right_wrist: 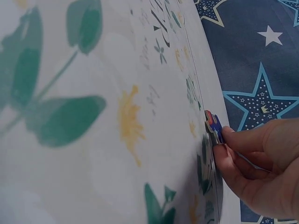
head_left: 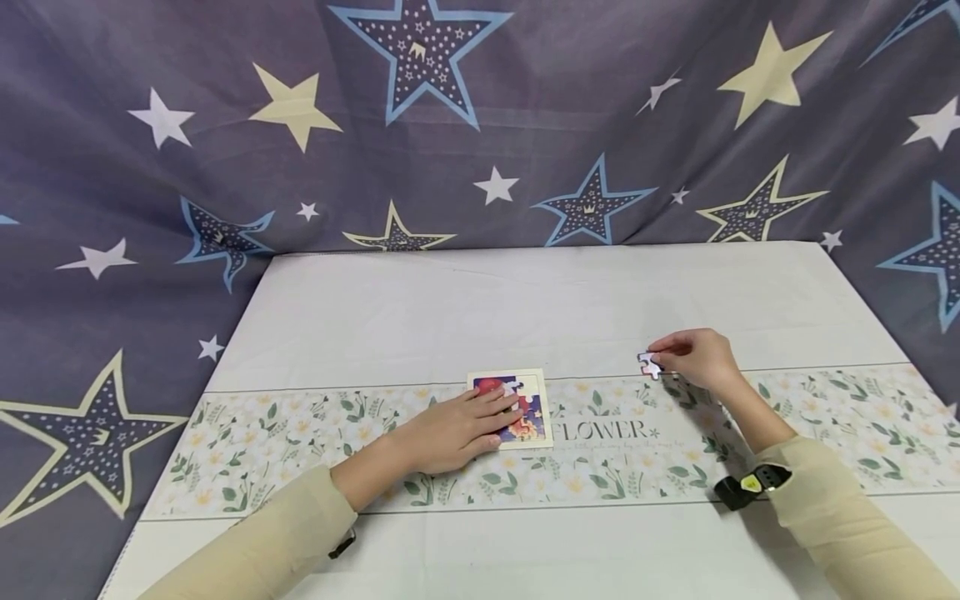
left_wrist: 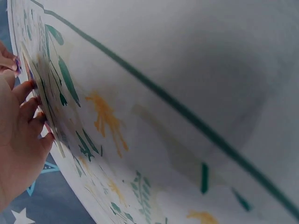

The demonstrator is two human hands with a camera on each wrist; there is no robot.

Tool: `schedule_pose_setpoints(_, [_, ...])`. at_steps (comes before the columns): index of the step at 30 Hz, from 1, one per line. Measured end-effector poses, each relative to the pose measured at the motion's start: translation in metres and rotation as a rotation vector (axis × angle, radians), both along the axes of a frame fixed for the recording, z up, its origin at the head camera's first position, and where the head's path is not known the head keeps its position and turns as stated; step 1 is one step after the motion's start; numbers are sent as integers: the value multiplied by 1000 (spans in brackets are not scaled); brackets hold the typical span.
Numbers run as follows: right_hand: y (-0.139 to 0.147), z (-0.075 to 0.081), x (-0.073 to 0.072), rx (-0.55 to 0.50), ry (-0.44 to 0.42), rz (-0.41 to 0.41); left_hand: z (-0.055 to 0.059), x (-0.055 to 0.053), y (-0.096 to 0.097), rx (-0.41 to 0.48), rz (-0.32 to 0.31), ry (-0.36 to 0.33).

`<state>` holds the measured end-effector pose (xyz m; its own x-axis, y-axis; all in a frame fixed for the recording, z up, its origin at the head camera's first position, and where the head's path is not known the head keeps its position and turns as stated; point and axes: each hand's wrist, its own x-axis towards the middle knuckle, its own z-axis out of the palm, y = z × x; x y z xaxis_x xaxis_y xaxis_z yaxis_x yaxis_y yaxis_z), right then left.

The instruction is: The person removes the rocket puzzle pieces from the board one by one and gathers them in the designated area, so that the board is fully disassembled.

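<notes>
A small jigsaw puzzle in a cream frame [head_left: 547, 417] lies on the table, its picture in red, purple and orange. My left hand [head_left: 457, 429] rests on its left part with straight fingers, hiding some of the picture. In the left wrist view the fingers of the left hand [left_wrist: 23, 121] lie along the frame's edge. To the right of the puzzle, my right hand [head_left: 697, 358] pinches a puzzle piece [head_left: 649, 364] between thumb and fingers, above the cloth. The right wrist view shows this piece [right_wrist: 214, 126] edge-on, with blue and red on it.
A white tablecloth [head_left: 450, 317] with a floral band and the word FLOWER covers the table. Behind and beside it hangs a dark curtain [head_left: 450, 183] printed with stars. A black band with a device [head_left: 752, 483] sits on the right wrist.
</notes>
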<state>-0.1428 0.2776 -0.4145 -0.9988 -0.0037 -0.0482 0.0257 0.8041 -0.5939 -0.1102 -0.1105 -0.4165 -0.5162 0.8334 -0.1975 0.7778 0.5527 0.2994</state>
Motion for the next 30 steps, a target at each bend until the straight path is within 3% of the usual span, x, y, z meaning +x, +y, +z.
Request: schedule_pose_setpoints(30, [4,6,7,20,7,-4,5,2,0,18,13,-19])
